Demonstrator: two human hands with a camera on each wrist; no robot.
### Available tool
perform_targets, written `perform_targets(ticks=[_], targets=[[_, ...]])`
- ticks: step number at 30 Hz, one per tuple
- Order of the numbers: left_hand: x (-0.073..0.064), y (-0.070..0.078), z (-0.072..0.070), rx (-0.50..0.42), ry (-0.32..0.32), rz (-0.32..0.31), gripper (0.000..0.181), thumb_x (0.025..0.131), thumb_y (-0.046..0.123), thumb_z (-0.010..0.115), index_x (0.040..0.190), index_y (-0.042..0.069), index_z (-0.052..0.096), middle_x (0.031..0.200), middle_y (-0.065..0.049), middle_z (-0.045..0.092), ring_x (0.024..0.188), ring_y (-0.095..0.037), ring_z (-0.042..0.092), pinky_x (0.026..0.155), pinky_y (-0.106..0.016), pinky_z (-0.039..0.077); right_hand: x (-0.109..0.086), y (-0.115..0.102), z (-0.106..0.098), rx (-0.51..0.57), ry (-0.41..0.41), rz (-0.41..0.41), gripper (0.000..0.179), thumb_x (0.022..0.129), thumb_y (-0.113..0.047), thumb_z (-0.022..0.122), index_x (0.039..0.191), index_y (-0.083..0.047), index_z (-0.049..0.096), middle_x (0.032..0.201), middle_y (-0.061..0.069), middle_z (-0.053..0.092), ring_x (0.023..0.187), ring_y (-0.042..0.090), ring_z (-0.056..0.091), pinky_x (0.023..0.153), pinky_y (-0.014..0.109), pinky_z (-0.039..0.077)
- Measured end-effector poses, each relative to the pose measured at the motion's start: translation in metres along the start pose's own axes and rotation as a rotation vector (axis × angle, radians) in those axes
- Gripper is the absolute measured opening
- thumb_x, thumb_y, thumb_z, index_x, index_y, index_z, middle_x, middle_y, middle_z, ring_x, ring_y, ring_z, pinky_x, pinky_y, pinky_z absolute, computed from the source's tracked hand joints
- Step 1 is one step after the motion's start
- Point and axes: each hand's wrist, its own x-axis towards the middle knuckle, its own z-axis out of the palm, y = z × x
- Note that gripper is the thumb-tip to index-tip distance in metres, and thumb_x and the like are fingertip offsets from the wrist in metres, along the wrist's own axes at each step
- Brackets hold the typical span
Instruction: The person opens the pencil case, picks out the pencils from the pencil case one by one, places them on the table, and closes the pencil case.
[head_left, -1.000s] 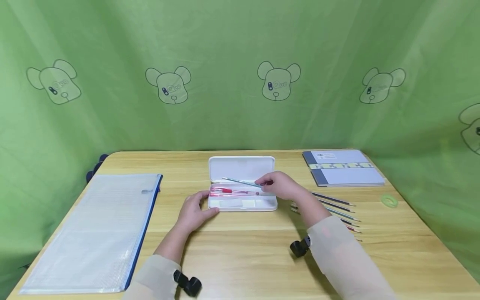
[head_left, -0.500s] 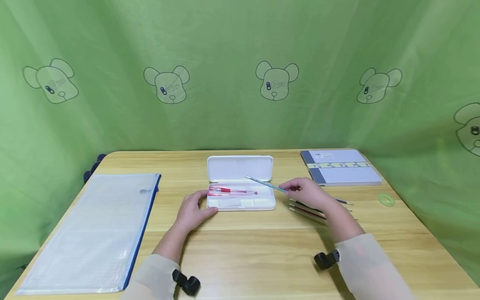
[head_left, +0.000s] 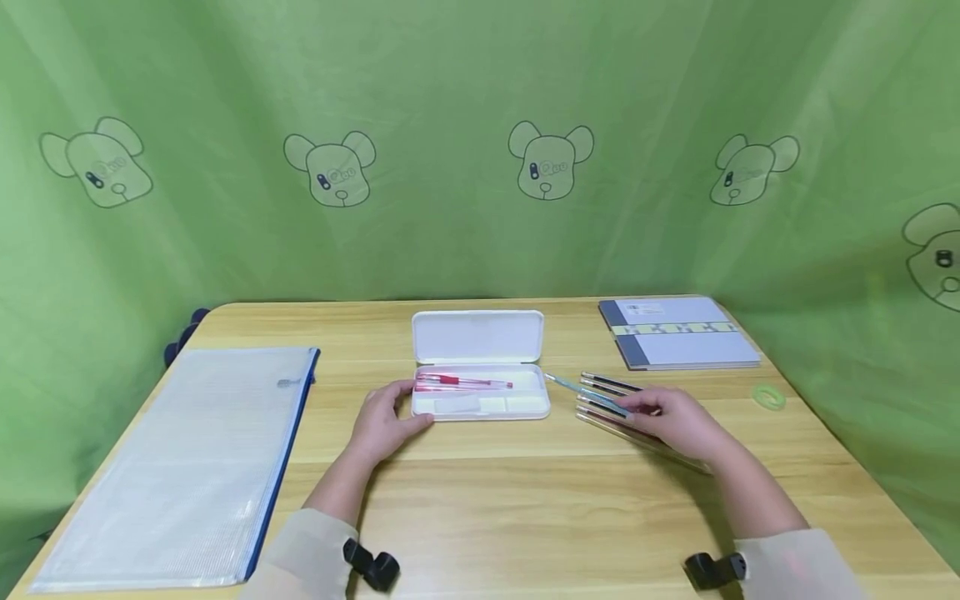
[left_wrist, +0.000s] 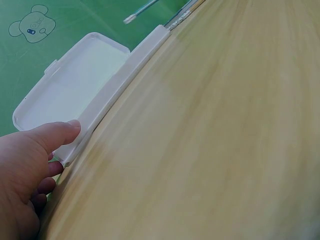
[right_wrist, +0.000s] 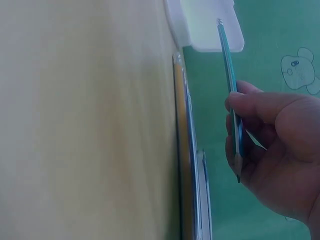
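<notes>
A white pencil case [head_left: 477,337] lies with its lid raised at the middle of the table. Red pens [head_left: 453,380] rest inside it, next to a pale block [head_left: 457,404] in the front compartment. My left hand [head_left: 381,425] holds the case's left end, thumb [left_wrist: 65,134] on the front edge and fingers curled at the side. To the right of the case, my right hand [head_left: 678,422] pinches a teal pencil [right_wrist: 228,65] between thumb and fingers, eraser end toward the case. Below that hand lie several pencils [head_left: 611,427], partly hidden by it.
On the left lies a translucent zip pouch [head_left: 180,467] with a blue edge. A banded notebook stack [head_left: 682,333] sits at the back right, with a light green ring [head_left: 768,397] in front of it. A green curtain [head_left: 450,233] hangs behind the table.
My right hand has carried the teal pencil rightward, from over the pencil case to above the row of pencils. The left hand stays on the case.
</notes>
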Motion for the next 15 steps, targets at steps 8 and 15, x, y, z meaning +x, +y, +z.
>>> perform_targets(ticks=[8,15], targets=[[0.000,0.000,0.001,-0.005,-0.002,-0.004,0.068,0.081,0.033,0.078,0.138,0.007,0.054,0.134,-0.013,0.060,0.122,-0.031,0.050,0.107,-0.048,0.041,-0.029,0.013,-0.002,-0.044,0.015,0.011,0.026,0.090,-0.015,0.068,0.115,-0.005,0.071,0.106,0.009,0.071,0.090,0.004,0.058,0.075,0.022,0.051],[-0.001,0.001,0.001,-0.003,0.001,0.000,0.068,0.080,0.032,0.079,0.138,0.006,0.054,0.133,-0.013,0.060,0.121,-0.032,0.050,0.107,-0.049,0.041,-0.045,0.020,-0.002,-0.094,-0.014,0.059,0.026,0.089,-0.015,0.068,0.114,-0.007,0.072,0.108,0.011,0.071,0.099,0.021,0.062,0.079,0.029,0.051]])
